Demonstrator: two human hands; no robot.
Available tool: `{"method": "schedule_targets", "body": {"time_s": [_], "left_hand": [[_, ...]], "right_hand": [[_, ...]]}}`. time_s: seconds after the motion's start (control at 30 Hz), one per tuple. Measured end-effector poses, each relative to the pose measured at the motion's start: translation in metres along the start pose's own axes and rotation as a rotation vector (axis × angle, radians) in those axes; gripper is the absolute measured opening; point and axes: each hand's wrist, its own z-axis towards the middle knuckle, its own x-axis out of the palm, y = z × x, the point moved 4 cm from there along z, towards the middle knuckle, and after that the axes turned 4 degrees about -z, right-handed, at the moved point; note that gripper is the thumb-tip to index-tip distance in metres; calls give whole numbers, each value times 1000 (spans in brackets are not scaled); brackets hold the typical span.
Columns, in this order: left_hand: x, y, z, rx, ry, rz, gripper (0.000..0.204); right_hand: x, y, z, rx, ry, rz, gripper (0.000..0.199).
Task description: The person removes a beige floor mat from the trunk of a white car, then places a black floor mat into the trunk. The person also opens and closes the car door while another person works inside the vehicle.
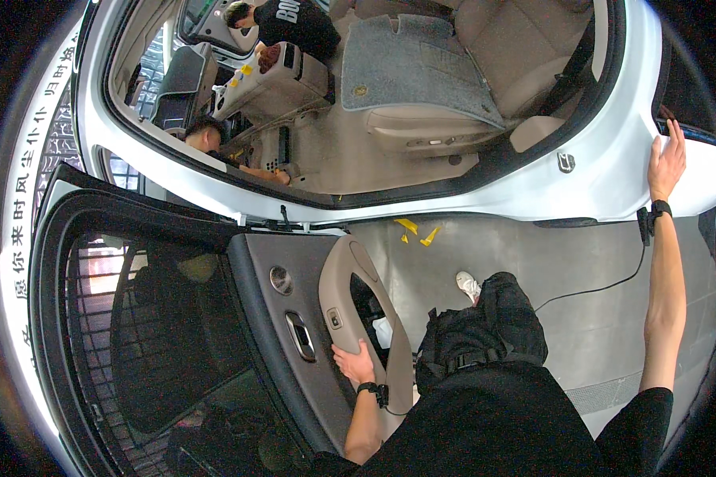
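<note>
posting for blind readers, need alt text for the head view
A person stands at the open door of a white car, left hand on its beige armrest, right hand against the bodywork; two other people are visible farther off.

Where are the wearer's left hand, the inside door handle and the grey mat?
Wearer's left hand (356, 366): head view, back of the hand.
Inside door handle (300, 337): head view, its middle.
Grey mat (418, 65): head view, centre.

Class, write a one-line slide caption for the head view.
Left hand on the open car door, right hand at the white bodywork, yellow scraps on the grey floor.
</note>
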Motion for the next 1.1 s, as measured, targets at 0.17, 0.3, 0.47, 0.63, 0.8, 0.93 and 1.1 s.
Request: {"method": "schedule_targets", "body": {"time_s": [0.17, 0.3, 0.47, 0.63, 0.8, 0.93, 1.1], "left_hand": [[2, 0, 0, -8, 13, 28, 86], [2, 2, 0, -29, 24, 12, 87], [6, 4, 1, -25, 22, 62, 87], [8, 8, -1, -8, -6, 36, 86], [3, 8, 1, 13, 1, 22, 88], [9, 13, 14, -125, 36, -8, 93], [25, 14, 41, -153, 169, -14, 99]], "right_hand": [[1, 0, -1, 18, 4, 10, 44], [-1, 2, 0, -2, -22, 0, 44], [0, 1, 0, 13, -12, 20, 45], [4, -4, -3, 1, -7, -3, 44], [3, -6, 6, -16, 28, 201, 45], [-1, -5, 9, -28, 63, 272, 44], [3, -8, -4, -73, 33, 111, 43]]}}
